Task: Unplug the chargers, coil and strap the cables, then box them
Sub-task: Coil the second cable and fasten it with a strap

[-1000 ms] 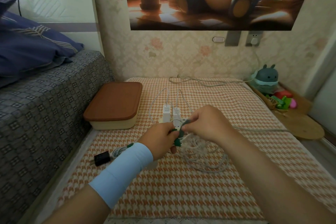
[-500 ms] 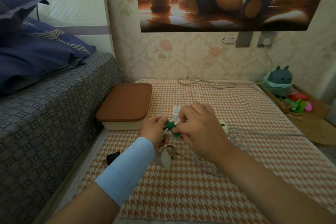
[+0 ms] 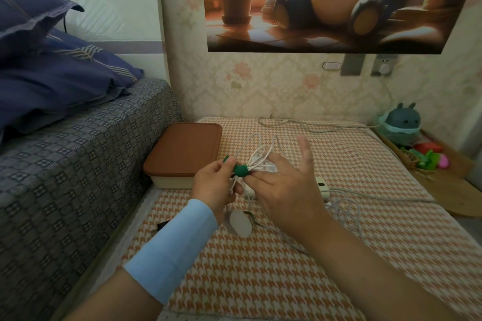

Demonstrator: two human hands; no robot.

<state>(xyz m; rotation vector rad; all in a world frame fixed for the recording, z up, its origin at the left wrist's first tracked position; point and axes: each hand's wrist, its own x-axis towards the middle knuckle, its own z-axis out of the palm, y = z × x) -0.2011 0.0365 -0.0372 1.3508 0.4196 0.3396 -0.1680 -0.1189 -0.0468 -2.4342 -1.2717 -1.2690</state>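
Box (image 3: 182, 150), brown lid shut, sits on mat (image 3: 260, 281) just left of and beyond both hands. Left hand (image 3: 214, 185) is nearer it, pinching white cable bundle (image 3: 260, 157) above mat, loops fanning right. Right hand (image 3: 284, 187) spread, lowest fingertips touching beside green strap (image 3: 240, 170). Judged: lid must come off first.

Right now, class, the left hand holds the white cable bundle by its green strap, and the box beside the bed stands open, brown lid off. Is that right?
No: the head view shows the brown lid on the box, which is shut. The rest holds: the left hand holds the white cable bundle by its green strap.
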